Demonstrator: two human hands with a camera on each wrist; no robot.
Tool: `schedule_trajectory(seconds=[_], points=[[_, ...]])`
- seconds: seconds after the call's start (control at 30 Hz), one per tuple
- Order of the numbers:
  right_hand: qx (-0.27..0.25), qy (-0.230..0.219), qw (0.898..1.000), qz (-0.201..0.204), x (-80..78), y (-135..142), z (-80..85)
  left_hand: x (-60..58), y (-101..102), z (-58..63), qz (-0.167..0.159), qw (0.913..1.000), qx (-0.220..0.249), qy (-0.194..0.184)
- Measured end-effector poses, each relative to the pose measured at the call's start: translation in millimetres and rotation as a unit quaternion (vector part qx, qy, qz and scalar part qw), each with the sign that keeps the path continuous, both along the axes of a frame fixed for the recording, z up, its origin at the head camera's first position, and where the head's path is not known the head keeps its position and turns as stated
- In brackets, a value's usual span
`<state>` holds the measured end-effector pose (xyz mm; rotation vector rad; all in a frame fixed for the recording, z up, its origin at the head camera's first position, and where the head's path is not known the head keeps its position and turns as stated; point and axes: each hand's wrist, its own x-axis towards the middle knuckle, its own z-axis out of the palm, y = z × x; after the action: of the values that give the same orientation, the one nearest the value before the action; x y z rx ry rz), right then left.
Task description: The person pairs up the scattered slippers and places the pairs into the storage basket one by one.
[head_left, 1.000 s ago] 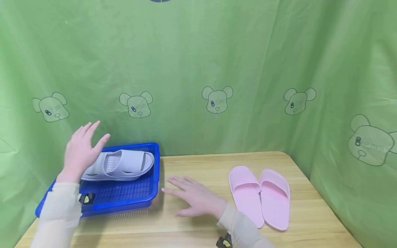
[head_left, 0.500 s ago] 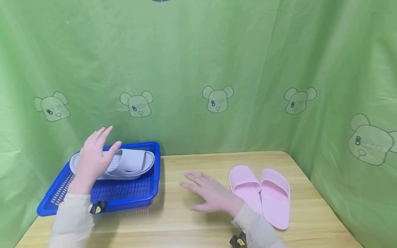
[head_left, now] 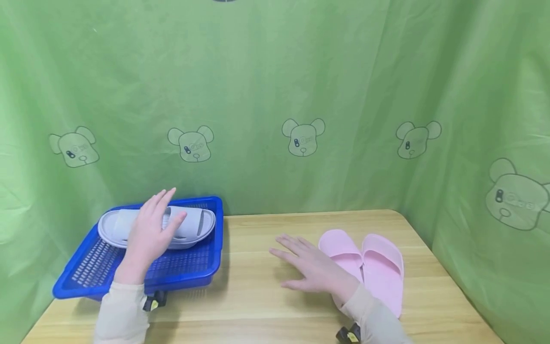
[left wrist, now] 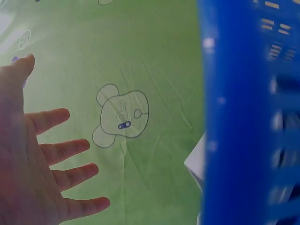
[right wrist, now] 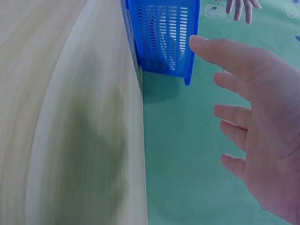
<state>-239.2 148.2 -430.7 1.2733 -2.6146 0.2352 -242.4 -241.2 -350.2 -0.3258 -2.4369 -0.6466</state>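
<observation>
My left hand [head_left: 148, 234] hovers over the blue plastic basket [head_left: 220, 239] at the left, fingers spread and holding nothing. It overlaps pale grey slippers [head_left: 191, 227] lying in the basket and hides their middle. In the left wrist view the fingers of this hand [left wrist: 42, 159] stay apart from the basket wall [left wrist: 236, 117]. Over the table, just left of two pink slippers, my right hand [head_left: 315, 265] is spread with nothing in it. One pink slipper [head_left: 338, 242] is partly covered by that hand and sleeve; the other [head_left: 384, 282] lies beside it, mostly visible.
The wooden table [head_left: 249, 224] carries the basket and the pink slippers. A green curtain [head_left: 258, 86] with printed bear heads hangs behind and along both sides. Each wrist bears a small black camera mount [head_left: 154, 301].
Both hands have moved to the right, the left across the basket and the right toward the pink slippers. The left has also sunk lower. Basket and slippers have stayed in place.
</observation>
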Motion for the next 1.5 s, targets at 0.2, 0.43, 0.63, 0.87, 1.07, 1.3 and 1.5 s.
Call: schedule_trajectory(seconds=[0.2, 0.43, 0.63, 0.87, 1.07, 1.3, 1.5], points=[[-0.002, 0.009, 1.000, -0.008, 1.1, 10.8, -2.4, 2.7, 9.7, -7.0, -0.004, 0.9999, 0.004, -0.012], [-0.006, 0.013, 1.000, -0.017, 3.4, 21.8, -3.5, 4.2, 21.4, -11.2, -0.013, 0.9993, 0.006, -0.034], [-0.007, 0.012, 0.999, -0.033, 6.9, 33.7, -4.8, 3.1, 30.7, -16.8, -0.029, 0.9994, 0.004, -0.020], [-0.018, 0.009, 0.999, -0.045, 11.5, 46.2, -8.7, 3.3, 45.5, -21.5, -0.045, 0.9989, -0.007, -0.010], [-0.033, 0.000, 0.998, -0.056, 13.3, 56.6, -13.2, 3.8, 60.3, -26.0, -0.058, 0.9979, -0.023, -0.014], [-0.006, 0.023, 0.997, -0.070, 12.4, 67.4, -15.0, 3.6, 76.5, -32.9, -0.076, 0.9958, -0.051, 0.005], [-0.011, 0.039, 0.997, -0.069, 11.4, 78.2, -14.7, 4.8, 90.1, -40.0, -0.083, 0.9942, -0.068, 0.005]])
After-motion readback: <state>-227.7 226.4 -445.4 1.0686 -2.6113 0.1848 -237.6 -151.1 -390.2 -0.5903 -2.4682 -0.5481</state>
